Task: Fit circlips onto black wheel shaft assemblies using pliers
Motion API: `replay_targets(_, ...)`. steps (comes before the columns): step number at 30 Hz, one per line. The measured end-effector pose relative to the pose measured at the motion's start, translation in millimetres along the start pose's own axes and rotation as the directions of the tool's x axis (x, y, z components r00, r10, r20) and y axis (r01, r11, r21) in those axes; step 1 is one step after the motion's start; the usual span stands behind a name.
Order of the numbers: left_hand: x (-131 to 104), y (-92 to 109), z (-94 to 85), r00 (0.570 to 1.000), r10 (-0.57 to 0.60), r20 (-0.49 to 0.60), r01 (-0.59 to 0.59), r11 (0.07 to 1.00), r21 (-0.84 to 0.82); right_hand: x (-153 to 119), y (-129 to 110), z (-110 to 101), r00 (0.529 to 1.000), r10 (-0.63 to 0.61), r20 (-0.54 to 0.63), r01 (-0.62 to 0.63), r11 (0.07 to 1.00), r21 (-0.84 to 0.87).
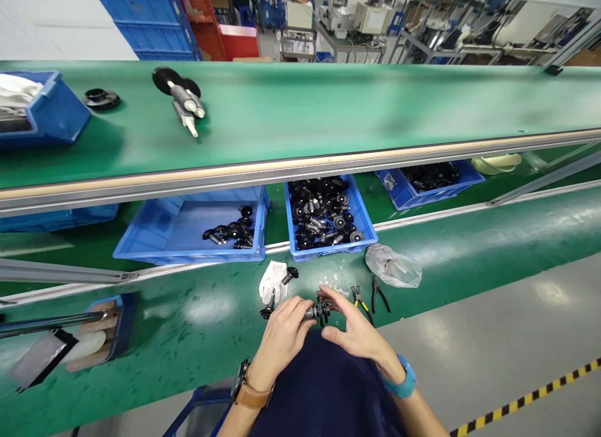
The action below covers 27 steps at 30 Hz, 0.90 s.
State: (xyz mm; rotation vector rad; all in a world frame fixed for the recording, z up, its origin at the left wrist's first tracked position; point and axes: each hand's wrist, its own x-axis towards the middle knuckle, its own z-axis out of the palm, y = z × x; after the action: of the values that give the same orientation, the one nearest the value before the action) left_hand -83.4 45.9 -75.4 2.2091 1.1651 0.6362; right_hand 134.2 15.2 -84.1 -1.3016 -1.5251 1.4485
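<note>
A white glove [270,279] lies on the green bench [201,337], just left of the person's hands. The left hand [283,332] is closed around the grey barrel of a shaft part [321,311], which sits in front of the person's body, barrel to the left and black discs to the right. It looks small, rigid and fairly light; the smooth barrel, perhaps slippery if oiled, offers the surest grip, while the thin disc edges might chip under a pinch. Small pale rings [335,287] are scattered beyond it. The right hand [360,332] spreads thumb and fingers about the discs; whether they touch, I cannot tell. Yellow-handled pliers [365,307] lie just beyond.
</note>
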Motion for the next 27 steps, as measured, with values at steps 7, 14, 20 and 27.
replay_targets(7,-4,7,-0.8,0.997,0.05,0.064,-0.056,0.994,0.097,-2,5,4,0.997,0.081,-0.004,-0.081,0.995,0.05)
replay_targets(14,-6,14,-0.7,0.992,0.073,0.104,-0.087,0.987,0.133,-7,5,0,0.996,-0.083,-0.028,0.078,0.988,-0.129)
replay_targets(20,-6,10,4.7,0.997,0.055,0.057,-0.058,0.997,0.043,-8,2,-3,0.96,-0.274,0.055,0.278,0.911,-0.303)
replay_targets(27,-9,-8,11.3,0.998,-0.036,0.053,0.046,0.982,-0.184,-3,-10,1,1.0,0.007,0.029,0.004,0.928,-0.374)
